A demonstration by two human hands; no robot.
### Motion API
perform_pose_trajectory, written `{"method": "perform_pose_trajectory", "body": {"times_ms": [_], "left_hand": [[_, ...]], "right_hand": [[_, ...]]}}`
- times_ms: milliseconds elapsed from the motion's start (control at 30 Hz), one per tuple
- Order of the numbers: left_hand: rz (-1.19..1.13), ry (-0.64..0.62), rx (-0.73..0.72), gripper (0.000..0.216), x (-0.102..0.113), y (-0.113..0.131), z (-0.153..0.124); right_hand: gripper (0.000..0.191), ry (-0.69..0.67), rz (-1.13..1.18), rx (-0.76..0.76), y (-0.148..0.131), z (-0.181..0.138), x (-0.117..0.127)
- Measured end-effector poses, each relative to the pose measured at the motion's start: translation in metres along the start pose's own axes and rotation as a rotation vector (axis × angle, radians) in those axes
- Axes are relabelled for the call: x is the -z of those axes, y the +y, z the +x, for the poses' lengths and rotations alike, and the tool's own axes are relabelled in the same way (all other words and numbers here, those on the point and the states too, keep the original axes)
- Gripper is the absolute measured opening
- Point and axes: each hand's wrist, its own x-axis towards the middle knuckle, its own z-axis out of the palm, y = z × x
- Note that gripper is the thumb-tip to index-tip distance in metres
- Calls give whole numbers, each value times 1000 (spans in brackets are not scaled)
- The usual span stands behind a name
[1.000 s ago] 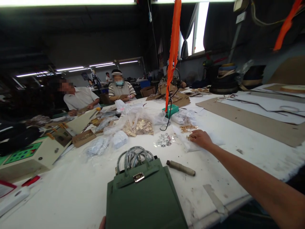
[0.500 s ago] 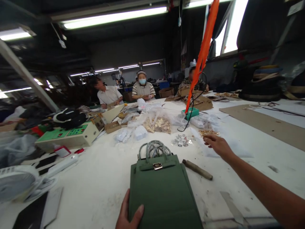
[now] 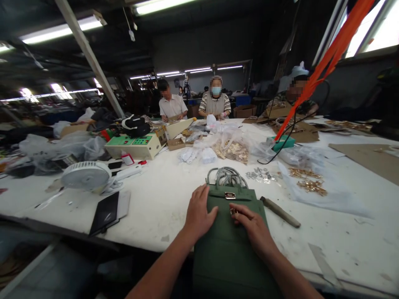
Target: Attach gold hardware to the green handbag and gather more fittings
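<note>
A dark green handbag (image 3: 229, 249) lies flat on the white table (image 3: 162, 203) in front of me, its wrapped handles (image 3: 227, 177) pointing away and a gold clasp (image 3: 230, 195) on its flap. My left hand (image 3: 197, 214) rests flat on the bag's left upper corner, fingers spread. My right hand (image 3: 253, 226) lies on the bag just below the clasp and pinches a small gold metal fitting (image 3: 233, 211) at its fingertips.
A wooden-handled tool (image 3: 279, 211) lies right of the bag. Gold fittings (image 3: 308, 182) on clear plastic and silver ones (image 3: 262, 176) lie beyond. A white fan (image 3: 86, 176), a dark notebook (image 3: 107, 207) and a green-topped machine (image 3: 134, 145) sit left. Three people work at the far side.
My right hand came back from the gold fittings to the bag, carrying a small fitting. My left hand slid up onto the bag's top corner. The view swung left.
</note>
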Motion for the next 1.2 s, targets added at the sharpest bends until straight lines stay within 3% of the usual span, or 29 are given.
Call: {"method": "perform_pose_trajectory", "body": {"times_ms": [133,367,467,567,667,800,900,1067,1200], "left_hand": [[41,-45,-16,35,-17,1,28],[-140,216,30,9,-21,-2,26],[-290,276,154,6,-19,-5,23],[-395,269,329,22,-17,-6,23],[-517,193,502,37,-16,-4,26],[-868,134,802,66,-12,1,32],[-1067,-41,892,54,-7,5,38],[-1333,-499,1013,41,7,5,48],[-1482,-602,1000,41,10,6,51]], "right_hand": [[36,53,-88,104,11,5,-4],[36,200,-125,159,13,10,-10],[44,192,-113,177,15,16,-10],[56,194,-141,188,18,22,-8],[51,233,-215,213,18,26,-8],[47,293,-280,254,20,31,-4],[49,331,-274,272,24,37,3],[42,314,-357,416,28,39,11],[38,370,-369,499,25,31,13]]}}
